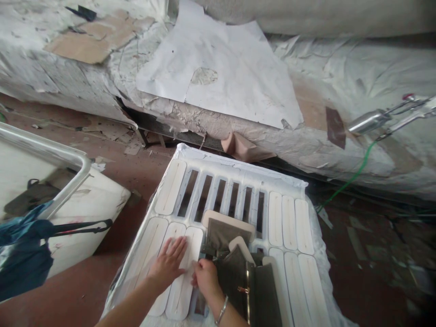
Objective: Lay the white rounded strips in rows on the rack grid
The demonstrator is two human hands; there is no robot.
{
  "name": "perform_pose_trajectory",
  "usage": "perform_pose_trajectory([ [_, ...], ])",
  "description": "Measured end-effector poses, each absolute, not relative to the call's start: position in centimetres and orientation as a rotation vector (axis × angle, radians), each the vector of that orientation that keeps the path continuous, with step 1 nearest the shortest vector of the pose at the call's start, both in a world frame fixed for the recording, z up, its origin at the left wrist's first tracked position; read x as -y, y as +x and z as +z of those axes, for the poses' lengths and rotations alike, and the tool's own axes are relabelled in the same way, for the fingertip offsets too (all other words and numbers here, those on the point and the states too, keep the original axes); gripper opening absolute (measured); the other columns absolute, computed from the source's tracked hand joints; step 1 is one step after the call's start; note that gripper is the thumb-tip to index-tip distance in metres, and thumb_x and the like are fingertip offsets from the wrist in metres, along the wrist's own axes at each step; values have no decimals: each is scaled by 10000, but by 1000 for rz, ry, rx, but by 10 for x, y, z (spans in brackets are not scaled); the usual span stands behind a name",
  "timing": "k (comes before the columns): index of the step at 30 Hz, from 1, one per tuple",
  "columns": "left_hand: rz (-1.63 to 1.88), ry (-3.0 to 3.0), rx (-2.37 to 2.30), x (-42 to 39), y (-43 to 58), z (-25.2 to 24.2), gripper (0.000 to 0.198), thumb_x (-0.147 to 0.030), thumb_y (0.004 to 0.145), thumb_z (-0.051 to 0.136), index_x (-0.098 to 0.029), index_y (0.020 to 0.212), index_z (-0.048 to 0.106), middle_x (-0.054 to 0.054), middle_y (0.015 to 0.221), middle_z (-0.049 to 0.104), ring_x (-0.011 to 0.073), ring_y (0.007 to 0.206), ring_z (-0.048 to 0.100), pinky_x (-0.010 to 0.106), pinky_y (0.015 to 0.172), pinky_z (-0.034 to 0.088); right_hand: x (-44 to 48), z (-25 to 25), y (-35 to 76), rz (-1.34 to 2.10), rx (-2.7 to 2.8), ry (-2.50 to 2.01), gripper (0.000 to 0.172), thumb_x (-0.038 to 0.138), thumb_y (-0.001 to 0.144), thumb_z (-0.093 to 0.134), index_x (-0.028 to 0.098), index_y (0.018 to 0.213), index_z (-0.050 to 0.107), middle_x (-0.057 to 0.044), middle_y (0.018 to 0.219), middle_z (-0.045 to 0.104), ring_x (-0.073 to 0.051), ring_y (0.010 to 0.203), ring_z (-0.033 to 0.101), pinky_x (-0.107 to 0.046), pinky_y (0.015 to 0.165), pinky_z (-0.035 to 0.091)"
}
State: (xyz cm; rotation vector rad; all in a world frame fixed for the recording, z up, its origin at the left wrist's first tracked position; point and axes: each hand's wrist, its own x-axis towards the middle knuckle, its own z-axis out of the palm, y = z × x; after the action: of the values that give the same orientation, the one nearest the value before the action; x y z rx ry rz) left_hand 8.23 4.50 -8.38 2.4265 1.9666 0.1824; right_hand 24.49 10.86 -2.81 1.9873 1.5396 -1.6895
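My left hand (170, 261) lies flat with fingers spread on the long white rounded panels (185, 286) at the left of a slotted white crate top. Each panel has a thin line down its middle. Beside it, my right hand (206, 274) has curled fingers at the right edge of the nearest panel; what they hold, if anything, is hidden. Dark olive pieces (231, 277), with pale rounded panels attached, lie just right of that hand. A gold zipper (248, 290) runs along one olive piece.
More white panels (291, 222) line the right of the slotted crate top (231, 168). A white bin (109, 200) with dark items and blue cloth (25, 245) stands left. Behind is a paper-covered bench (218, 68). A metal spray gun (371, 121) with a green hose (357, 175) is at right.
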Motion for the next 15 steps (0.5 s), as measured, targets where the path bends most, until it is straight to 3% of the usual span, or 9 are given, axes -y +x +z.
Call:
perform_pose_trajectory([
  [2,235,2477,-1975,-43,83,-86,941,-825,755,545,-103,1356,591,115,1562,278,255,1515,95,504,1224,157,-126,-12,251,-1540,-1723,1869,315,205,906,539,187,594,504,-22,540,573,-219,538,653,-320,552,520],
  [4,261,2495,-1950,-39,87,-86,982,-834,678,622,-92,1321,621,136,1536,327,261,1522,-26,502,1237,0,-154,8,261,-1304,-1954,1806,258,206,908,563,174,654,587,-94,687,662,-293,768,696,-411,776,532],
  [6,290,2507,-1906,-34,92,-84,1012,-835,615,673,-92,1302,637,144,1508,377,269,1519,-56,503,1234,-49,-191,24,274,-953,-2235,1750,193,204,963,486,161,922,669,-130,953,699,-293,988,664,-408,924,494],
  [9,365,2497,-1850,-27,99,-79,945,-853,778,458,-87,1301,637,131,1492,414,248,1522,-19,479,1237,-38,-254,33,292,-468,-2453,1616,360,126,936,513,132,1292,566,-124,1339,570,-233,1281,498,-308,1119,359],
  [12,478,2452,-1874,-27,103,-72,941,-791,902,160,-83,1253,673,120,1443,490,198,1513,72,413,1238,-5,-306,29,301,-469,-2368,1475,329,135,885,593,93,1210,626,-136,1204,654,-255,1162,583,-299,1003,436],
  [15,534,2455,-1906,-30,104,-67,962,-812,886,135,-106,1199,709,122,1377,560,217,1397,340,374,1232,23,-332,33,300,-566,-2331,1189,106,196,848,658,143,903,732,-95,913,732,-242,875,674,-290,739,463],
])
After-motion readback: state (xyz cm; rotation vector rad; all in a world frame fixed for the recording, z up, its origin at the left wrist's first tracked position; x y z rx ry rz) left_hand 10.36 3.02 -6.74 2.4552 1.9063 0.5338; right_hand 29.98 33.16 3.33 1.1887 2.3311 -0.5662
